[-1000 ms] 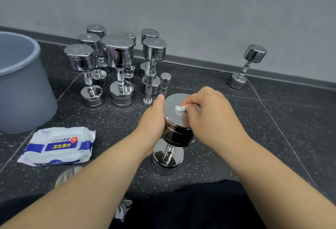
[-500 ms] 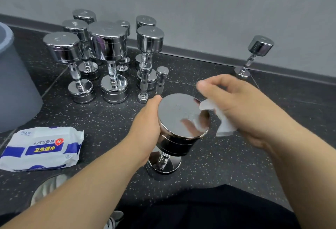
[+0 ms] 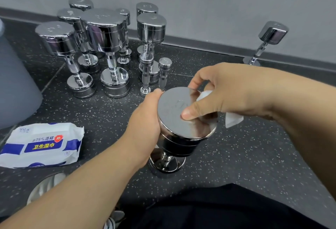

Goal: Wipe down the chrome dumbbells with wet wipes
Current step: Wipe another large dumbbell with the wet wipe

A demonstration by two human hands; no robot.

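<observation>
Dark speckled floor (image 3: 245, 156) along a grey wall; cluster of upright chrome dumbbells (image 3: 105, 47) toward the far left, one more (image 3: 267, 41) alone at the far right by the baseboard. Wipes pack (image 3: 43, 144) at near left. Dumbbell being wiped (image 3: 183, 119) stands on end at centre. Left hand (image 3: 145, 125) wraps its upper head, fingers closed round it. Right hand (image 3: 227, 92) pinches a wet wipe (image 3: 232, 119), thumb on the top face. Risk: wet chrome slips or the upright weight tips if the left grip loosens.
</observation>
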